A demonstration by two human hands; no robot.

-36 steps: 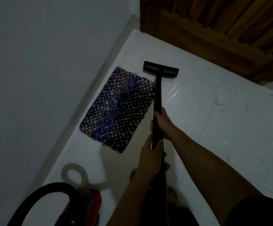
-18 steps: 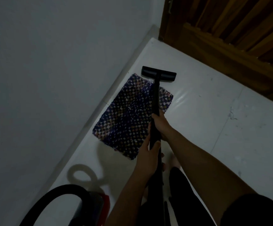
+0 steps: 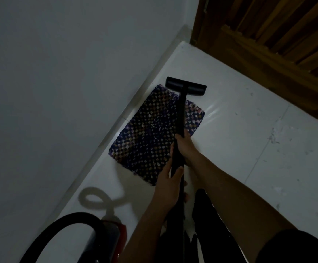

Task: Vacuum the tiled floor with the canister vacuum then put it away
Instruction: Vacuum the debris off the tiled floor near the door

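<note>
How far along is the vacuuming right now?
Mid-job. Both hands, left hand and right hand, grip the wand, its floor nozzle at the far edge of the woven mat. Specks still litter the tiles to the right. The canister is not yet put away.

A black vacuum wand (image 3: 180,118) slants forward across a dark checkered mat, its flat floor nozzle (image 3: 185,86) resting at the mat's far edge on the white tiled floor (image 3: 249,130). The red-and-dark canister (image 3: 110,238) sits low at the near left, its black hose (image 3: 59,226) arching up beside the wall.
</note>
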